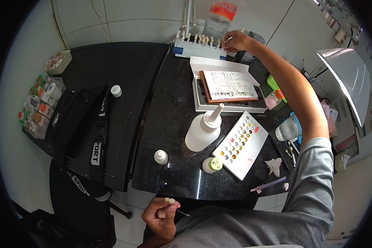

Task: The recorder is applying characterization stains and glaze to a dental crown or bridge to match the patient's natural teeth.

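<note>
Close to my body, below the table's front edge, my left hand (160,217) is closed around a small cream-coloured dental crown piece (170,201). A thin metal tool (183,212) sticks out from the same fingers. My right arm stretches to the back of the table. There my right hand (237,41) pinches at the right end of a dental shade guide (200,50), a white rack with blue ends and a row of tooth-shaped tabs. The fingertips seem to be on a tab, mostly hidden by the fingers.
On the black table (173,124) stand a white squeeze bottle (202,132), small bottles, a paint palette (242,144) with coloured wells, and an open white box (231,108) holding a notepad. Crumpled tissue (273,166) and a cup (288,129) are at right. A black bag (80,120) lies left.
</note>
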A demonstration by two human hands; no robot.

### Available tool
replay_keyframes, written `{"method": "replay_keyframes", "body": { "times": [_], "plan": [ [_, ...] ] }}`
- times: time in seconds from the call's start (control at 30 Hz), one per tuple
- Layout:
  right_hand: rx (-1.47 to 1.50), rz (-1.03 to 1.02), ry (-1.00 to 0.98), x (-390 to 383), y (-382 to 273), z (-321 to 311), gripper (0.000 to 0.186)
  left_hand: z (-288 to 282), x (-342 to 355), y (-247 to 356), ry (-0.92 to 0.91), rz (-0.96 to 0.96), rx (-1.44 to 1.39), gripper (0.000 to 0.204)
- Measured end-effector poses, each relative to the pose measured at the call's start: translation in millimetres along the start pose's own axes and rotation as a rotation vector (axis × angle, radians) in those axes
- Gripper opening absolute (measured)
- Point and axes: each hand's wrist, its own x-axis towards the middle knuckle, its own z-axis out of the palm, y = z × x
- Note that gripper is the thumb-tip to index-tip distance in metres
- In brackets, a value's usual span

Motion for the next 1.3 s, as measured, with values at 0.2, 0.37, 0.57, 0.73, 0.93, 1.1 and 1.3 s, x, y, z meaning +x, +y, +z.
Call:
{"method": "replay_keyframes", "body": {
  "times": [0.2, 0.37, 0.57, 0.73, 0.93, 1.1, 1.3],
  "plan": [
    [0.007, 0.055, 0.009, -7.6, -10.5, -0.1, 0.02, -0.7, -0.7, 0.7, 0.0, 0.015, 0.003, 0.02],
    [-0.146, 0.001, 0.158, -4.7, -13.2, 4.4, 0.018, -0.6, -1.7, 2.3, -0.001, 0.022, 0.0, 0.02],
    [-0.039, -0.086, 0.395, -10.7, -16.3, 11.2, 0.017, -3.9, -7.3, 5.1, -0.032, 0.025, -0.031, 0.017],
    [-0.04, -0.187, 0.575, -38.9, -47.4, 9.7, 0.021, -3.4, -10.4, 11.3, -0.075, 0.065, -0.112, 0.017],
    [0.229, -0.375, 0.386, -166.4, -97.8, 31.8, 0.024, 9.7, -19.4, 24.0, -0.162, 0.107, -0.047, 0.027],
    [0.255, -0.611, 0.317, -350.0, -91.3, 79.9, 0.014, 23.3, -38.1, 31.3, -0.307, 0.002, -0.163, 0.02],
    [0.263, -0.445, 0.444, -496.5, -40.8, 155.0, 0.014, 63.0, -61.7, 23.7, -0.513, -0.248, -0.171, 0.016]
  ]
}}
